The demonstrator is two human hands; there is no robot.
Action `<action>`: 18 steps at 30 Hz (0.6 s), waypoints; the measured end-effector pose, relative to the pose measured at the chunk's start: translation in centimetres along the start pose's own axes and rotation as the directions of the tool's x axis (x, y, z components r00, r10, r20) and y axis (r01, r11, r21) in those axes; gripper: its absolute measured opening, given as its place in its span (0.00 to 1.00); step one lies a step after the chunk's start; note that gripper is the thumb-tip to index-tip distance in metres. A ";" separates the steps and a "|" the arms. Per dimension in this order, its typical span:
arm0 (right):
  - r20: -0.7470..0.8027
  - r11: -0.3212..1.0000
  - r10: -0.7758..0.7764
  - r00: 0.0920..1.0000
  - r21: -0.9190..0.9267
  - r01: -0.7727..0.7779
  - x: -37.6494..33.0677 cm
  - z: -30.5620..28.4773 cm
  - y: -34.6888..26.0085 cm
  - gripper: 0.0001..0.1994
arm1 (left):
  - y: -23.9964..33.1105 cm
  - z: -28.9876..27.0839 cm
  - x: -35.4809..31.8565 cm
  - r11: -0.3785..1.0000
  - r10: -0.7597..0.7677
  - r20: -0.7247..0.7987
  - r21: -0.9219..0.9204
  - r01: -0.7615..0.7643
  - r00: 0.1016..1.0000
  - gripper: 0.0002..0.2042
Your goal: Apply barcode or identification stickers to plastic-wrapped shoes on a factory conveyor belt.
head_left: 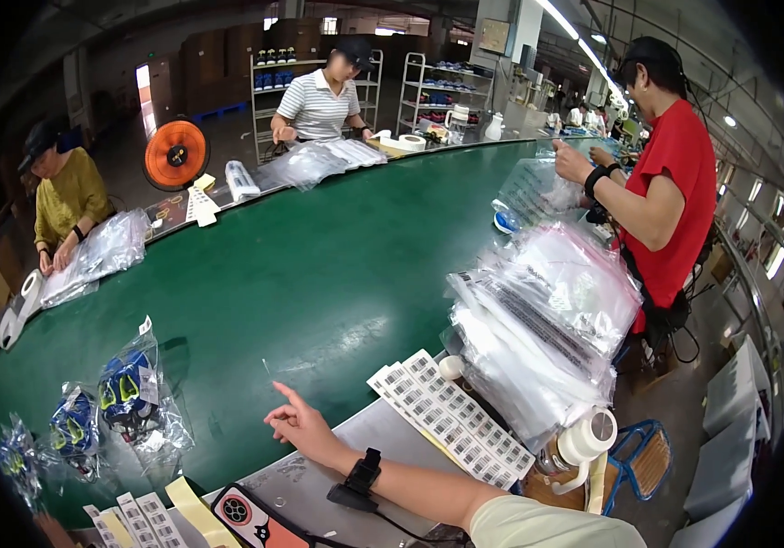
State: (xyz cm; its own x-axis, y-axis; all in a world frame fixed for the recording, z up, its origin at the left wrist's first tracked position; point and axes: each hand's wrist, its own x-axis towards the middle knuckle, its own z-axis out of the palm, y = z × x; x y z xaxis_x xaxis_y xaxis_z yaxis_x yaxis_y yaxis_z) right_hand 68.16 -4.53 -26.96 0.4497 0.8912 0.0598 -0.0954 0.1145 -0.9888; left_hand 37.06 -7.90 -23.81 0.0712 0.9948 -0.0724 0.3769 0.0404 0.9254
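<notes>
The right hand [305,427], apparently empty, hangs loosely spread with its index finger extended by the near edge of the smooth green counter [301,265]; the left hand's state cannot be told. Toward the counter's near-left corner, the blue shoes with lime-yellow trim in a crinkled clear plastic bag [130,388] lie beside 2 similar bags. They look light and softly springy inside slippery, thin film, so the surest hold is probably around the shoes' bodies, not the loose plastic.

Right hand [301,426] (black wristband [365,471]) over green surface [319,283].
</notes>
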 end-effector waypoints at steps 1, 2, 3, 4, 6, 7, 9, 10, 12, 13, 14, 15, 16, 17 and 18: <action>0.006 1.000 -0.001 1.000 0.005 0.001 0.0 0.0 0.0 0.33 | 0.0 0.0 -0.1 1.000 0.009 -0.018 -0.027 -0.010 1.000 0.17; 0.018 1.000 -0.001 1.000 0.013 0.001 0.1 0.2 0.1 0.32 | -0.2 -0.1 0.0 1.000 0.008 -0.023 -0.023 -0.009 1.000 0.17; 0.024 1.000 0.001 1.000 0.018 -0.001 0.2 0.3 0.2 0.32 | -0.6 -0.2 0.2 0.999 -0.025 -0.005 -0.040 0.025 1.000 0.17; 0.015 1.000 -0.003 1.000 0.013 0.003 0.2 0.4 0.3 0.32 | -1.0 -0.5 0.2 0.997 -0.061 0.004 -0.055 0.061 0.998 0.16; 0.027 1.000 -0.003 1.000 0.021 0.002 0.3 0.6 0.2 0.32 | -1.5 -0.4 0.6 1.000 0.007 0.000 -0.019 -0.007 1.000 0.16; 0.013 1.000 0.016 1.000 0.009 -0.016 0.3 0.5 -0.2 0.32 | -1.9 -0.5 0.8 1.000 0.011 0.001 0.010 -0.011 1.000 0.16; 0.025 0.999 0.030 0.999 0.011 -0.031 0.1 0.5 -0.5 0.32 | -1.8 -0.2 1.0 0.994 0.109 -0.023 0.015 -0.108 0.994 0.16; 0.011 0.999 0.033 0.999 0.001 -0.033 -0.1 0.5 -0.5 0.32 | -2.2 -0.5 0.8 0.996 0.092 -0.020 -0.002 -0.092 0.996 0.16; -0.009 0.999 0.028 1.000 -0.018 -0.028 -0.1 0.2 -0.5 0.32 | -2.2 -0.3 0.7 0.997 0.071 0.000 -0.035 -0.071 0.997 0.16; 0.004 1.000 0.022 1.000 -0.006 -0.022 0.1 0.3 -0.2 0.32 | -2.6 -0.4 0.8 0.997 0.064 0.010 -0.047 -0.063 0.998 0.15; 0.004 1.000 0.029 1.000 -0.011 -0.029 0.0 0.2 0.1 0.32 | -2.8 -0.3 0.7 0.996 0.094 -0.003 -0.008 -0.094 0.996 0.15; 0.001 0.999 0.038 0.999 -0.016 -0.038 0.1 0.2 0.3 0.32 | -2.8 -0.2 0.8 0.995 0.100 -0.009 0.000 -0.100 0.995 0.15; 0.005 0.999 0.035 0.999 -0.018 -0.035 0.1 0.3 0.6 0.31 | -2.7 -0.2 0.8 0.998 0.056 0.000 -0.035 -0.056 0.998 0.15; 0.001 0.999 0.029 1.000 -0.021 -0.029 0.0 0.2 0.2 0.31 | -2.5 -0.2 0.7 0.997 0.018 0.019 -0.078 -0.016 1.000 0.15; -0.003 0.999 0.026 1.000 -0.022 -0.026 -0.1 0.2 -0.2 0.31 | -2.4 -0.3 0.5 0.996 0.023 0.025 -0.082 -0.021 0.999 0.15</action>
State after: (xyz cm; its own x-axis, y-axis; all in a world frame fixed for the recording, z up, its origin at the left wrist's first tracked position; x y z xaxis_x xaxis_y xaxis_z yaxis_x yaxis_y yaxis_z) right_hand 67.96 -4.60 -26.75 0.4500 0.8924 0.0336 -0.0877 0.0816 -0.9928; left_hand 35.90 -7.46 -26.00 0.1031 0.9929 -0.0600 0.2979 0.0267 0.9542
